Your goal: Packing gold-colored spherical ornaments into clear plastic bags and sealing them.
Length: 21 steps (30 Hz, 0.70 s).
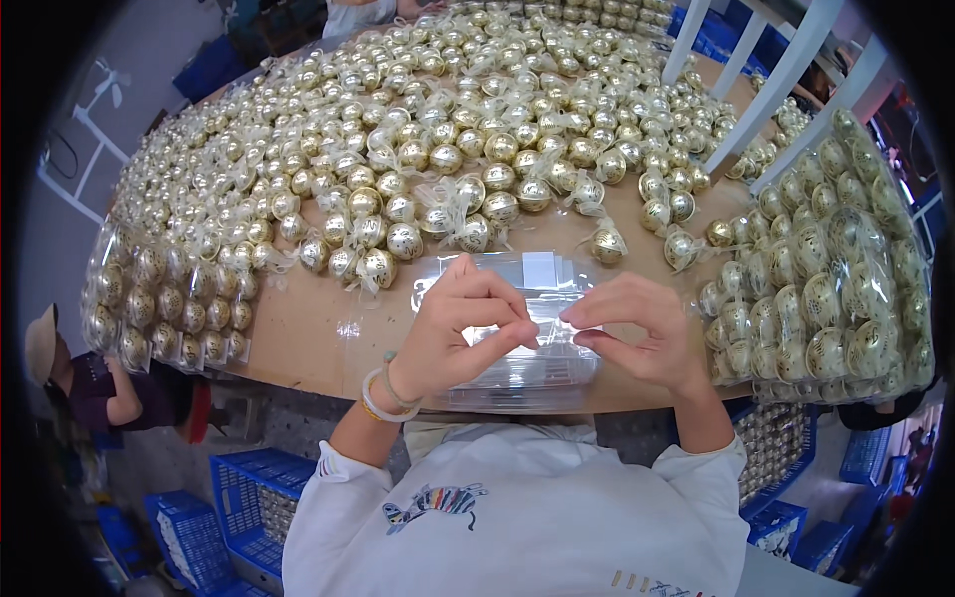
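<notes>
My left hand (460, 328) and my right hand (637, 333) meet over a stack of clear plastic bags (517, 373) at the near edge of the wooden table (308, 333). Both pinch the top clear bag (547, 323) between thumb and fingers. A pale bangle and a bead bracelet sit on my left wrist. Just beyond the bags lies a large heap of shiny gold patterned balls (438, 149) with white ribbon ties.
Clear packs filled with gold balls (836, 289) are stacked at the table's right, and more packs (169, 298) line its left edge. White frame posts (786, 80) rise at the far right. Blue crates (249, 497) stand on the floor. A person with a hat (90, 378) crouches lower left.
</notes>
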Tool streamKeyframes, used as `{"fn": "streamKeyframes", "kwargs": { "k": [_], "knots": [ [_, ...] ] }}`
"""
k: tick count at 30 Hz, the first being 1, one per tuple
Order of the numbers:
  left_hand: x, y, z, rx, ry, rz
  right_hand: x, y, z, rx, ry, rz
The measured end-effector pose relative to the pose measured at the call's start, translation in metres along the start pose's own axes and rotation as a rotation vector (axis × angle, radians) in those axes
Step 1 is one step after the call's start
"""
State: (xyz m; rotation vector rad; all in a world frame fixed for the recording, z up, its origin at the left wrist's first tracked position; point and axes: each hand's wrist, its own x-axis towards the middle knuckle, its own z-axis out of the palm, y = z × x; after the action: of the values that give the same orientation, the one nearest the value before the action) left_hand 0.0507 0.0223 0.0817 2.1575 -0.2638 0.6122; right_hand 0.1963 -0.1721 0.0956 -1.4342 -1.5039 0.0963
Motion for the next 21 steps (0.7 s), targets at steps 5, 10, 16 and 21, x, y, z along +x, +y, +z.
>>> {"fn": "streamKeyframes", "kwargs": {
  "k": [5, 10, 16, 21],
  "knots": [
    [0.006, 0.015, 0.006, 0.026, 0.034, -0.059, 0.006, -0.013, 0.008, -0.241, 0.063, -0.085],
    [0.007, 0.016, 0.006, 0.148, 0.013, -0.042, 0.008, -0.018, 0.011, -0.393, 0.043, -0.150],
    [0.008, 0.011, 0.015, -0.107, 0.263, -0.112, 0.004, -0.012, 0.025, -0.641, 0.100, -0.255],
    [-0.007, 0.002, 0.023, -0.034, 0.324, -0.055, 0.012, -0.019, 0.021, -0.673, 0.020, -0.196]
  ]
}}
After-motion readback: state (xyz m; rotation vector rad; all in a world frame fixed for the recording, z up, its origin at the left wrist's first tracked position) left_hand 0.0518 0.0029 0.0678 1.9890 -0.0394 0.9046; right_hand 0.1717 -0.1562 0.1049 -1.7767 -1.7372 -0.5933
